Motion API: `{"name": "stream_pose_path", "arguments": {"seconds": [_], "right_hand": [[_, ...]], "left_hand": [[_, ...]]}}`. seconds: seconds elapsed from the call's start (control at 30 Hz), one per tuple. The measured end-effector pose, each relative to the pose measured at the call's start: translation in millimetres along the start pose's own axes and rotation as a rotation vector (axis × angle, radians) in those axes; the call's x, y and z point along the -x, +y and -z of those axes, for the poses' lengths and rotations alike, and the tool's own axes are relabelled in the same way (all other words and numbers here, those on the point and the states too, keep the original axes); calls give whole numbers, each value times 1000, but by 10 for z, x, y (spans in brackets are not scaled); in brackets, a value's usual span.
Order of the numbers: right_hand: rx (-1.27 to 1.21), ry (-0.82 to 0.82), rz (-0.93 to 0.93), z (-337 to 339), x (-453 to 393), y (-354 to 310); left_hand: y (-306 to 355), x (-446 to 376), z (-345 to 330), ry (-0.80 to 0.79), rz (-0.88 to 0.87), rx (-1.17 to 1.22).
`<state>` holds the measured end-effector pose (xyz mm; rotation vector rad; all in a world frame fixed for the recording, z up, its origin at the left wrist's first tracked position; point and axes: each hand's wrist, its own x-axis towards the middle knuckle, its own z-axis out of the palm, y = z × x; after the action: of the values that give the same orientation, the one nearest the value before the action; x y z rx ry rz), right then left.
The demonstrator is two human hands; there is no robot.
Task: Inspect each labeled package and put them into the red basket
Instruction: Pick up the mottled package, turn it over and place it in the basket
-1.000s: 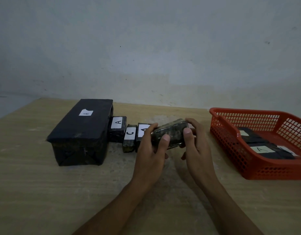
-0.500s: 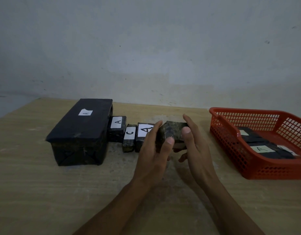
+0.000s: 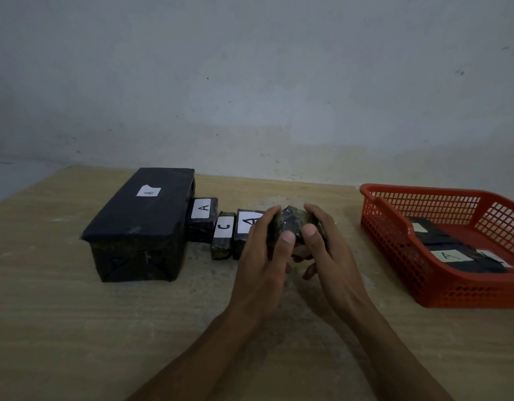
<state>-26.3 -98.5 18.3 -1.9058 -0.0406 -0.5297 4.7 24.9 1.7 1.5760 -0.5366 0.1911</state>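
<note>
Wooden table | 1 big black box marked A | 1 red basket, right, holding at least 2 labelled packs, part cut off | 3 small packs in a row: A, C, A half hidden | 1 held pack lifted between left hand and right hand, both gripping it; its label unseen.

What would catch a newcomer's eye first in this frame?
The red basket at the right edge of the table, with dark labelled packages inside, stands out most. At centre, the left hand and right hand grip a small dark package. At left sits a large black box labelled A.
</note>
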Motion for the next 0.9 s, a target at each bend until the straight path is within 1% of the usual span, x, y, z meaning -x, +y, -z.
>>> {"name": "stream_pose_path", "arguments": {"seconds": [0.27, 0.43, 0.9], "right_hand": [[41, -19, 2, -3, -19, 3], [65, -34, 8, -4, 3, 0], [47, -32, -4, 18, -10, 11]], "left_hand": [[71, 12, 22, -10, 40, 89], [110, 9, 36, 21, 84, 139], [108, 19, 45, 48, 114, 131]]}}
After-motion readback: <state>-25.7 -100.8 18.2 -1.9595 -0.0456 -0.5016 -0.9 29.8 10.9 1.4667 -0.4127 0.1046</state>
